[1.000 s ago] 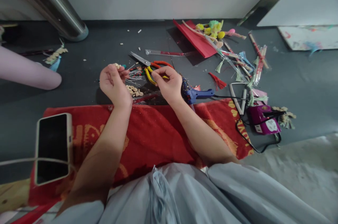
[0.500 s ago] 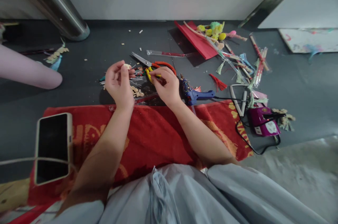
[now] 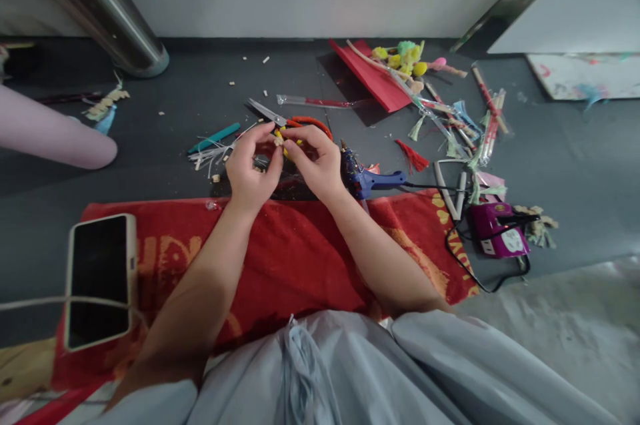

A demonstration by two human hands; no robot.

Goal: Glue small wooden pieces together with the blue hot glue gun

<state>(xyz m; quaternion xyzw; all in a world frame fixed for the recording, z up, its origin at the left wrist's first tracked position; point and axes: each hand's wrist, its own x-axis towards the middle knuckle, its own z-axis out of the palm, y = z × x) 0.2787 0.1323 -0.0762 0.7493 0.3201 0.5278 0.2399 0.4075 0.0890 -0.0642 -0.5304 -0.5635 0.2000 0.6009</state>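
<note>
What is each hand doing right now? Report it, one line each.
Left hand: pinched shut on a small pale bead.
Right hand: fingers pinched together at the same bead; what it holds cannot be told.

My left hand and right hand are bare, with no rings, watch or gloves on them, and my fingers carry nothing I can make out on the nails. Both forearms are uncovered to the elbow. I wear a pale grey-blue garment, smooth and loosely creased, with a gathered fold down its middle.
</note>
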